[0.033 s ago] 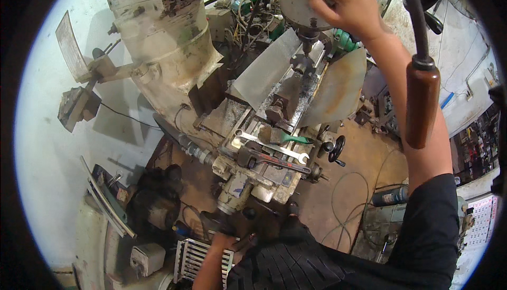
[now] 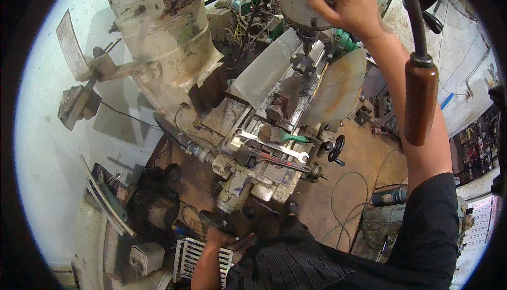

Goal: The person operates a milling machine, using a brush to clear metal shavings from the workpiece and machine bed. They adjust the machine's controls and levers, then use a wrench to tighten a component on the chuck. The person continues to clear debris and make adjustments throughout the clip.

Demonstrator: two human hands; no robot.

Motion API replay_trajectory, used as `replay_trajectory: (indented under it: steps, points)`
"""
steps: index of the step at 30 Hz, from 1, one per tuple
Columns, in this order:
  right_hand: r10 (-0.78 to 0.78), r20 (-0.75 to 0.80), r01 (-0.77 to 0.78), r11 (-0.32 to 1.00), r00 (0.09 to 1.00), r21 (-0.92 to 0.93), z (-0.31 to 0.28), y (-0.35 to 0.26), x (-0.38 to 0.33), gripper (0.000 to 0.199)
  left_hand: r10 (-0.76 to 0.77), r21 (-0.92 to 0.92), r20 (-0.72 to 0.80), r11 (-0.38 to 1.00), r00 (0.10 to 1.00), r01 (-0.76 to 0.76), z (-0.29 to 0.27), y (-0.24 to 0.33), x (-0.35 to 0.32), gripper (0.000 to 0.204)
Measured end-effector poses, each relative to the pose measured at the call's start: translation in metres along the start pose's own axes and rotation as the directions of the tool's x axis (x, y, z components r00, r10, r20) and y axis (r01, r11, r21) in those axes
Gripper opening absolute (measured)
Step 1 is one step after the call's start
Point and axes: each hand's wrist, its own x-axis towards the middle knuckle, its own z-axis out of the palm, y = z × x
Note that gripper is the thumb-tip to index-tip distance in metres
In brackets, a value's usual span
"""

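At the lower middle, my left hand [image 2: 217,237] is closed at the rim of a dark handwheel [image 2: 214,221] on the near end of the milling machine's table; the wheel hides part of its fingers. My right hand [image 2: 346,5] is raised to the machine's head [image 2: 296,7], fingers curled; what they hold is hidden. Below the head, the spindle [image 2: 308,36] carries a tool over a vise [image 2: 277,108] strewn with metal chips. On the table's near end lie a combination wrench [image 2: 274,145], a red-and-black adjustable wrench [image 2: 280,160] and a green-handled brush [image 2: 293,138].
A brown-handled lever [image 2: 421,102] hangs close in front of my right forearm. Sheet-metal guards [image 2: 338,86] flank the vise. Another black handwheel [image 2: 335,148] juts from the table's right side. A cable [image 2: 338,205] loops over the floor, and a slatted white rack [image 2: 203,258] stands beside my left forearm.
My left hand has shifted slightly left and up at the handwheel, which appears to have turned a little. My right hand stays in place.
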Motion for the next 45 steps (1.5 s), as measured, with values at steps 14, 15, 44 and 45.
replay_trajectory:
  steps: [14,15,44,45]
  points:
    - [0.034,0.056,-0.032,0.999,0.998,-0.039,-0.005,-0.004,0.002,0.020,0.049,-0.001,-0.044,0.999,0.998,-0.049,0.003,-0.002,0.006,0.035]
    - [0.043,0.072,-0.041,0.999,0.996,-0.031,-0.006,-0.005,0.003,0.020,-0.035,0.022,0.022,0.999,0.999,0.034,-0.013,-0.015,0.022,0.036]
    - [0.041,0.033,-0.040,0.999,0.999,-0.021,-0.004,-0.015,0.007,0.016,-0.138,0.048,0.105,0.990,0.985,0.134,-0.035,-0.010,0.022,0.030]
    - [0.026,0.034,-0.025,0.999,0.999,-0.045,-0.003,-0.014,0.007,0.016,-0.189,0.019,0.069,0.982,0.980,0.188,-0.055,-0.016,0.025,0.028]
